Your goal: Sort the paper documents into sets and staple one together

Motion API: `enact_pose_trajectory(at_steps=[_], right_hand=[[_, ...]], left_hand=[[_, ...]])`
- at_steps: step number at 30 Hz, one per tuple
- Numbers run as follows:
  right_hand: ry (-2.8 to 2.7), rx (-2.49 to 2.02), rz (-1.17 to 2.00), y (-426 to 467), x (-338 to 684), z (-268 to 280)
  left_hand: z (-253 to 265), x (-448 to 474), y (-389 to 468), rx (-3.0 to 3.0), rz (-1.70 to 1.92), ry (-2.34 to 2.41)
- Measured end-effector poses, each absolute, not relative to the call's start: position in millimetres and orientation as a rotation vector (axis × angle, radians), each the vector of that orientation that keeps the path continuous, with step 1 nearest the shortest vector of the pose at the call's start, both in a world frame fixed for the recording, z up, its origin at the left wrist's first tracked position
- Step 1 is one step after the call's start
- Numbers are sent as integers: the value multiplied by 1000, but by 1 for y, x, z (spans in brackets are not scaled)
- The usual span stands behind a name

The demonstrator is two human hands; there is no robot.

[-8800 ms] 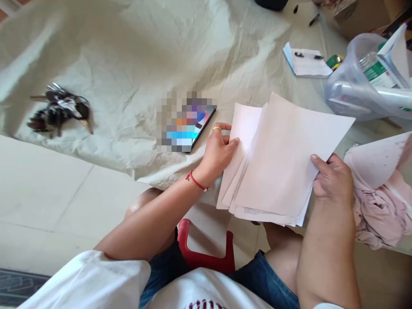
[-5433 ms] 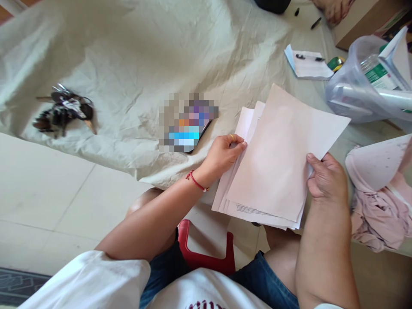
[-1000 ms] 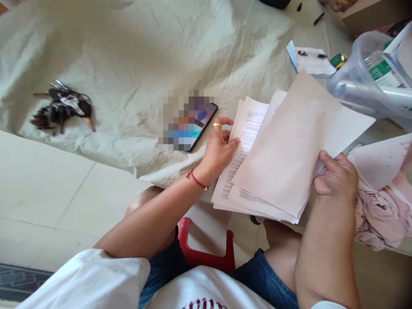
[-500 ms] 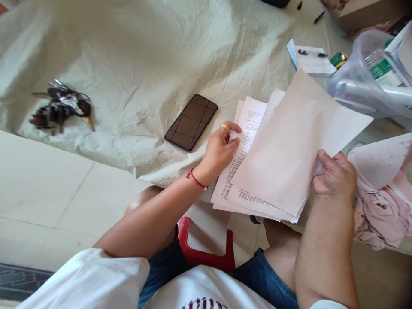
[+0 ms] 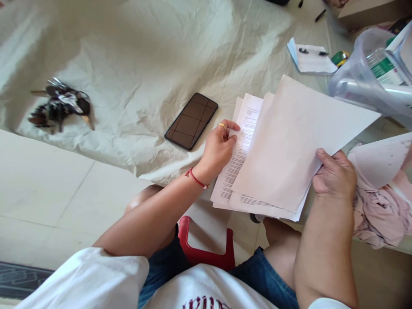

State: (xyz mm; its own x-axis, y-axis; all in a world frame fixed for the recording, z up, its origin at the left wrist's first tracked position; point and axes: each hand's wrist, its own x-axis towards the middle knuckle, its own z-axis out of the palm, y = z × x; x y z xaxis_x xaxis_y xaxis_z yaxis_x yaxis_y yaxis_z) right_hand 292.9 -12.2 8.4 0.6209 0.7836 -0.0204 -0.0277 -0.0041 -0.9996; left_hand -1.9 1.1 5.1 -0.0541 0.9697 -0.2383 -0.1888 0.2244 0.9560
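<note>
A loose stack of printed paper sheets (image 5: 247,148) is held up over the near edge of the table. Its left edge is in the curled fingers of my left hand (image 5: 220,146), thumb and index finger resting on the print. On top, a blank-faced sheet (image 5: 289,141) lies skewed to the right and covers most of the stack. My right hand (image 5: 334,175) grips the right side of the sheets, thumb on top and fingers hidden beneath. Just left of my left hand lies a dark smartphone (image 5: 191,122).
A bunch of keys (image 5: 61,105) lies on the cloth-covered table (image 5: 128,47) at the left. Toward the right are a notepad (image 5: 313,62), a tape measure (image 5: 340,58), a clear plastic basket (image 5: 344,88) and crumpled pink cloth (image 5: 380,214). A red stool (image 5: 206,256) is below.
The top blank sheet has slid and turned a little to the right over the stack. My left fingers have shifted slightly up and left, while my right hand keeps nearly the same place.
</note>
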Motion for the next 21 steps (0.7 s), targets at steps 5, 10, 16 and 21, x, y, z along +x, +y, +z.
enact_pose_trajectory(at_steps=[5, 10, 16, 21], right_hand=[[-649, -1448, 666, -11, 295, 8], [-651, -1446, 677, -11, 294, 7], [-666, -1444, 670, -12, 299, 4], [-686, -1413, 617, -11, 307, 4]], left_hand=[[6, -3, 1, 782, 1191, 1167], [7, -2, 1, 740, 1193, 1097], [4, -4, 2, 748, 1215, 1088], [0, -7, 6, 783, 1226, 1096]])
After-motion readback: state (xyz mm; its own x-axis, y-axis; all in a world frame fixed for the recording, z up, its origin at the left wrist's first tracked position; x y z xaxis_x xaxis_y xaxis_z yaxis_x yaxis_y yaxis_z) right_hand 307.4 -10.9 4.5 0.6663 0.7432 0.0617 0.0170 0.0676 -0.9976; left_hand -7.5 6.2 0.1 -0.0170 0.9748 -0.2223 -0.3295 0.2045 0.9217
